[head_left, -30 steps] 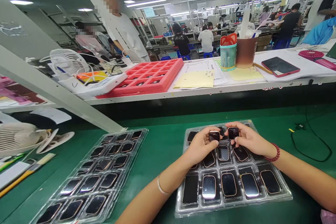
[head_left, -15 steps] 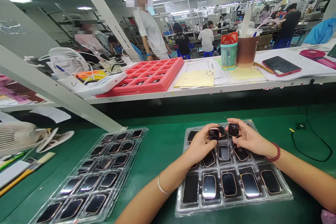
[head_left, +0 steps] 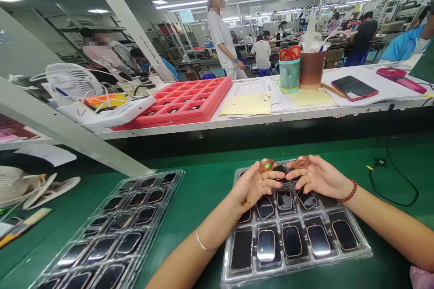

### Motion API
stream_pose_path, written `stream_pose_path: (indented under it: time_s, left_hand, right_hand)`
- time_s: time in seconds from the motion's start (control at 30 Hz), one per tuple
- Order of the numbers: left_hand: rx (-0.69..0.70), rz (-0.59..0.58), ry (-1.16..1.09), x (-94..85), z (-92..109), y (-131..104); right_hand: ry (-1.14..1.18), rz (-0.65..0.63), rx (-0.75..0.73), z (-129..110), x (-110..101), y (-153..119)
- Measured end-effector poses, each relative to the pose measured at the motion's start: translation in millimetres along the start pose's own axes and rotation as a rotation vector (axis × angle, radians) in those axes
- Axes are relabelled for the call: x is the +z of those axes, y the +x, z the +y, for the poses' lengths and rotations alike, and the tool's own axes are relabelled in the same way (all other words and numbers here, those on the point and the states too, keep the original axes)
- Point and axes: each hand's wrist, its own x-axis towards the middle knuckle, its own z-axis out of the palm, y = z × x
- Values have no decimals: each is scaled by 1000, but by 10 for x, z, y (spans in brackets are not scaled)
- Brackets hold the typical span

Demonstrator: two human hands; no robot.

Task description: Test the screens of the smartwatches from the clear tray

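The left hand grasps a copper-coloured watch at its fingertips, just right of the frame's middle, with the back of the case turned into view and a green light glowing on it. Beside it, the right hand grips a second watch in the same way, its copper-coloured back also showing. The other fingers of both hands are loosely curled, and the two watches are near each other but apart. A pale bangle circles the left wrist, and a dark red beaded bracelet the right.

Both hands are above a clear plastic tray at the lower right of the frame, where more watches lie screen up in their compartments; the front left compartment shows a plain black surface. A second clear tray of watches stretches across the lower left. Both trays rest on the green tabletop. A black cable lies toward the right edge, and a brush at the far left.

On the white shelf across the middle stand a red foam tray, a teal cup and a brown cup, with a phone lying to their right. A person in a white top stands beyond, at the upper middle.
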Motion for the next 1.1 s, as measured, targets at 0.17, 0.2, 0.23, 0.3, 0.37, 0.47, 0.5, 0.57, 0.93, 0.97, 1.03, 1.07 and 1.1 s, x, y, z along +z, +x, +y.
stream_pose_path:
  time_s: [0.17, 0.2, 0.23, 0.3, 0.37, 0.47, 0.5, 0.57, 0.93, 0.97, 1.03, 1.07, 1.1]
  left_hand:
    - [-96, 29, -117, -28, 37, 27]
    - [-91, 29, -119, -28, 33, 29]
    - [-76, 25, -112, -27, 27, 29]
    - [-16, 26, -57, -17, 4, 22]
    - [58, 39, 56, 4, -25, 7]
    - [137, 58, 256, 53, -65, -24]
    - [157, 63, 308, 69, -74, -35]
    - [189, 72, 397, 94, -87, -53]
    - [210, 49, 593, 70, -116, -68]
    - [211, 51, 597, 70, -115, -68]
    - [212, 52, 599, 75, -112, -69]
    - [211, 50, 596, 78, -111, -69]
    - [210, 48, 593, 83, -110, -70]
  right_hand:
    - [110, -10, 12, -27, -68, 19]
    - [109, -10, 1, -25, -72, 18]
    - [100, -5, -13, -21, -72, 16]
    - [50, 20, -49, -10, -61, 10]
    - [-40, 59, -82, 12, -38, 6]
    - [-213, 96, -137, 61, 7, 13]
    - [-274, 100, -158, 79, 22, 16]
    - [-398, 102, -197, 112, 48, 21]
    - [-735, 174, -291, 116, 138, -15]
    - [-739, 179, -288, 110, 147, -17]
    - [-740, 185, -283, 104, 160, -21]
    - [-740, 188, -280, 104, 162, -22]
    - [-739, 187, -279, 106, 162, -23]
